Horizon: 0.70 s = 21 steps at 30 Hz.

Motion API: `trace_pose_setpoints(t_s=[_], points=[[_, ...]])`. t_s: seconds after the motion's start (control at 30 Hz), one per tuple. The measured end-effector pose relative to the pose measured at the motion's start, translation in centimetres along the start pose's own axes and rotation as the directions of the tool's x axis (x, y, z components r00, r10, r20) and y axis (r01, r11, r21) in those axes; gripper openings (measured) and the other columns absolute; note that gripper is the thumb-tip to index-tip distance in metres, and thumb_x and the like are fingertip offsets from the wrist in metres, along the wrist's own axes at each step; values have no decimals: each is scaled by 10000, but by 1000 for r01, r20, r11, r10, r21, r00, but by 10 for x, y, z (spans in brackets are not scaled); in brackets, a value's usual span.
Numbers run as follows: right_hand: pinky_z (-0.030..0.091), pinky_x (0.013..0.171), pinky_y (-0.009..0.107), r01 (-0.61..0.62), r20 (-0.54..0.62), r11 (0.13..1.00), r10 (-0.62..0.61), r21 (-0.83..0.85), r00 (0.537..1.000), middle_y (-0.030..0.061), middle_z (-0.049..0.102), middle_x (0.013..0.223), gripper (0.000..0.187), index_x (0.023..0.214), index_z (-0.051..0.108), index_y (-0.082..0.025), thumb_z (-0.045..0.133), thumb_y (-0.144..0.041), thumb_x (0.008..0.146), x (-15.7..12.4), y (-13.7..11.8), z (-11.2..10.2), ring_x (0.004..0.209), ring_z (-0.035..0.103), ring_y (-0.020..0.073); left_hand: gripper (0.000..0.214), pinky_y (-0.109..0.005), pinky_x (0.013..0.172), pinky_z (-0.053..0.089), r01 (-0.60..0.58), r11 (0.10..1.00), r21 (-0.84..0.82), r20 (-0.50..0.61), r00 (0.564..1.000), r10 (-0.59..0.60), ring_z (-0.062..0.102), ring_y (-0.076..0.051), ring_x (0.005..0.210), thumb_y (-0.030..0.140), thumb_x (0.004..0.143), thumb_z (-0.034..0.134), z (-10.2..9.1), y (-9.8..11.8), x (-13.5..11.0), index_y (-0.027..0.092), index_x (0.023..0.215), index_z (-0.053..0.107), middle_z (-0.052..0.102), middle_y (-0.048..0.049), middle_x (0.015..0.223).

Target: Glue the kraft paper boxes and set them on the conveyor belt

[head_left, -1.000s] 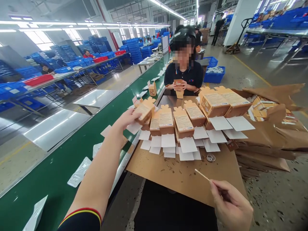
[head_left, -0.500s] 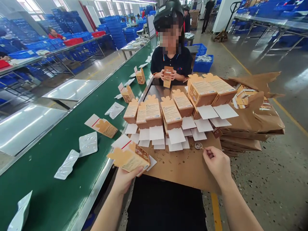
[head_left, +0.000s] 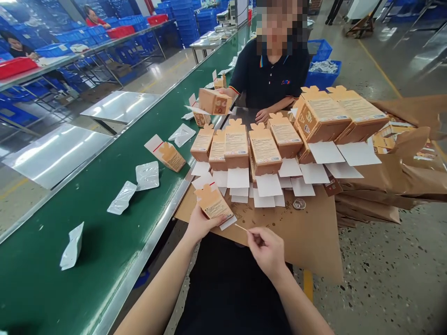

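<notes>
My left hand (head_left: pixel 202 224) grips a small orange-brown carton (head_left: pixel 213 203) with its flaps out, tilted above the near left part of the brown board. Between the pinched fingers of my right hand (head_left: pixel 265 246) is a thin cotton swab (head_left: pixel 240 227), its tip close to the white flap (head_left: pixel 228 222) at the carton's lower end. A small clear round dish (head_left: pixel 299 204) rests on the cardboard-covered table (head_left: pixel 296 237). Behind it lie stacked cartons (head_left: pixel 263 151), their white flaps hanging toward me.
A green conveyor belt (head_left: pixel 115 251) runs along the left, carrying silver pouches (head_left: pixel 147 176) and an open carton (head_left: pixel 169 156). Across the table a co-worker (head_left: pixel 275 79) holds a carton (head_left: pixel 213 101) over the belt's edge. Brown paper sacks (head_left: pixel 394 177) lie at right.
My right hand has brought the swab from the dish leftward to the carton. My left hand has turned the carton more upright. The co-worker's carton has moved toward the belt; the belt items have shifted.
</notes>
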State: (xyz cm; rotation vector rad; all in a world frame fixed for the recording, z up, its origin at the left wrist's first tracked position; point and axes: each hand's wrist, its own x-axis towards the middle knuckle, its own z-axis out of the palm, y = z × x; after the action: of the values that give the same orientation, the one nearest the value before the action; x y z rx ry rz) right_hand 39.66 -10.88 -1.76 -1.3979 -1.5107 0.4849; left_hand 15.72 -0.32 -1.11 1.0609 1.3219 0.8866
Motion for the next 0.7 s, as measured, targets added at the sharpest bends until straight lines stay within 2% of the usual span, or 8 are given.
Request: trace_pose_setpoints(t_s=[0.1, 0.23, 0.4, 0.5, 0.6, 0.7], points=[[547, 587, 242, 28, 64, 1000, -29, 15, 998, -3, 678, 651, 325, 807, 758, -242, 613, -236, 1098, 5, 3, 30, 555, 589, 135, 791, -632, 1099, 673, 1, 1000, 22, -14, 1000, 0, 853, -462, 1227, 526, 548, 1157, 3, 1, 0, 181, 1161, 796, 900, -187, 1195], [517, 572, 239, 55, 87, 998, -58, 38, 995, -15, 644, 640, 318, 786, 721, -245, 625, -220, 1088, 11, 10, 40, 555, 580, 139, 778, -599, 1067, 684, -3, 1000, 30, -11, 1000, 4, 848, -457, 1226, 528, 546, 1155, 3, 3, 0, 197, 1144, 783, 894, -178, 1175], [531, 574, 241, 37, 24, 999, -38, 41, 999, -9, 660, 664, 311, 837, 758, -243, 628, -245, 1119, 7, 9, 21, 555, 592, 139, 766, -616, 1084, 670, -13, 999, 39, -15, 1000, 14, 845, -460, 1214, 542, 550, 1144, 3, 0, -5, 204, 1133, 780, 887, -180, 1169], [552, 555, 242, -13, -41, 999, 14, 44, 999, -1, 683, 667, 308, 833, 779, -242, 666, -286, 1117, -1, 8, 0, 545, 606, 137, 758, -638, 1136, 640, -71, 993, 94, -64, 995, 77, 830, -461, 1248, 525, 576, 1127, 9, -5, -12, 220, 1175, 777, 878, -171, 1164], [548, 519, 236, -63, -75, 996, 67, 55, 995, 2, 697, 662, 284, 835, 796, -239, 698, -288, 1097, -9, 8, -19, 532, 615, 133, 783, -648, 1121, 643, -136, 981, 138, -124, 980, 154, 828, -462, 1233, 510, 587, 1114, 17, -11, -18, 243, 1229, 754, 865, -161, 1179], [542, 504, 229, -84, -109, 994, 92, 75, 990, -2, 700, 653, 254, 842, 807, -241, 717, -271, 1078, -16, 7, -33, 520, 612, 129, 829, -682, 1112, 639, -149, 967, 206, -157, 970, 183, 815, -477, 1250, 511, 604, 1094, 25, -19, -23, 276, 1301, 710, 850, -151, 1255]])
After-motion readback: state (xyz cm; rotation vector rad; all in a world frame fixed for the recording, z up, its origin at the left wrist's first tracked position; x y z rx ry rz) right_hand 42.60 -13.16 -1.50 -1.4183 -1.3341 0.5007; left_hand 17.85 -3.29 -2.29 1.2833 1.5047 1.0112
